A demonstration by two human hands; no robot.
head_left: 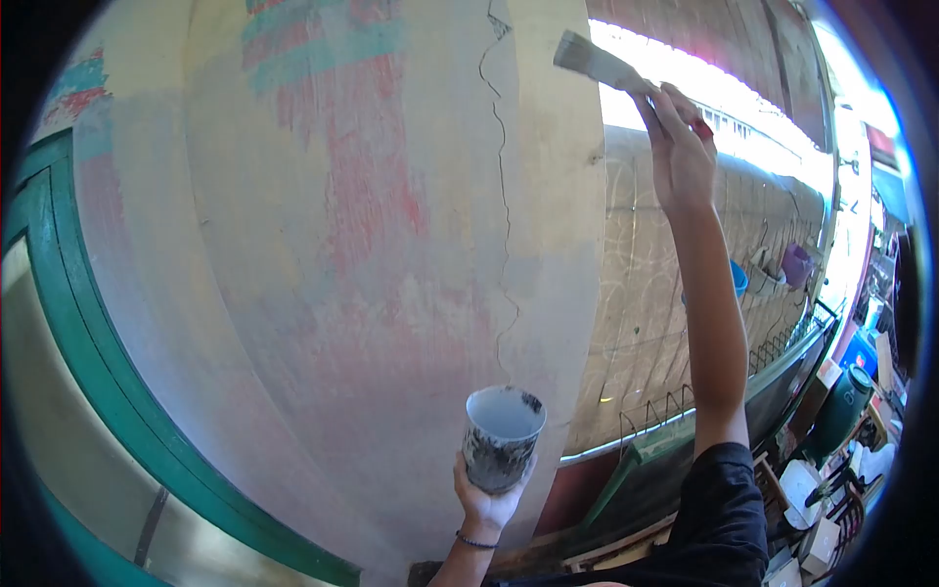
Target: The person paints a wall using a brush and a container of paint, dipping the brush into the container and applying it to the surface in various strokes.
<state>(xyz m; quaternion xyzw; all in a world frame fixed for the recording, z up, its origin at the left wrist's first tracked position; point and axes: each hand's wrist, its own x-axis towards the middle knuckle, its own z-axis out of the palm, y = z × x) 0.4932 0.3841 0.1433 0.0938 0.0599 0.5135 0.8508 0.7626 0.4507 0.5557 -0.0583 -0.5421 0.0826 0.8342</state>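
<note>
My right hand (pixel 682 147) is raised high, its fingers closed round the handle of a paintbrush (pixel 599 65). The wide, greyish bristles point left, overlapping the upper right edge of the wall (pixel 440 196). Low in the middle, my left hand (pixel 491 504) grips a paint cup (pixel 502 445) from beneath, holding it upright with its mouth toward me. Dark smears cover the cup's outside, and its inside looks pale. The wall has a patchy coat of pale yellow, lilac, pink and teal, with a long crack (pixel 505 196) running down it.
A green door frame (pixel 108 333) curves along the left. Right of the wall hangs a tan sheet (pixel 636 264) below a bright opening. Farther right are a purple container (pixel 796 265), a blue container (pixel 738 279), a dark green barrel (pixel 839 406) and cluttered furniture.
</note>
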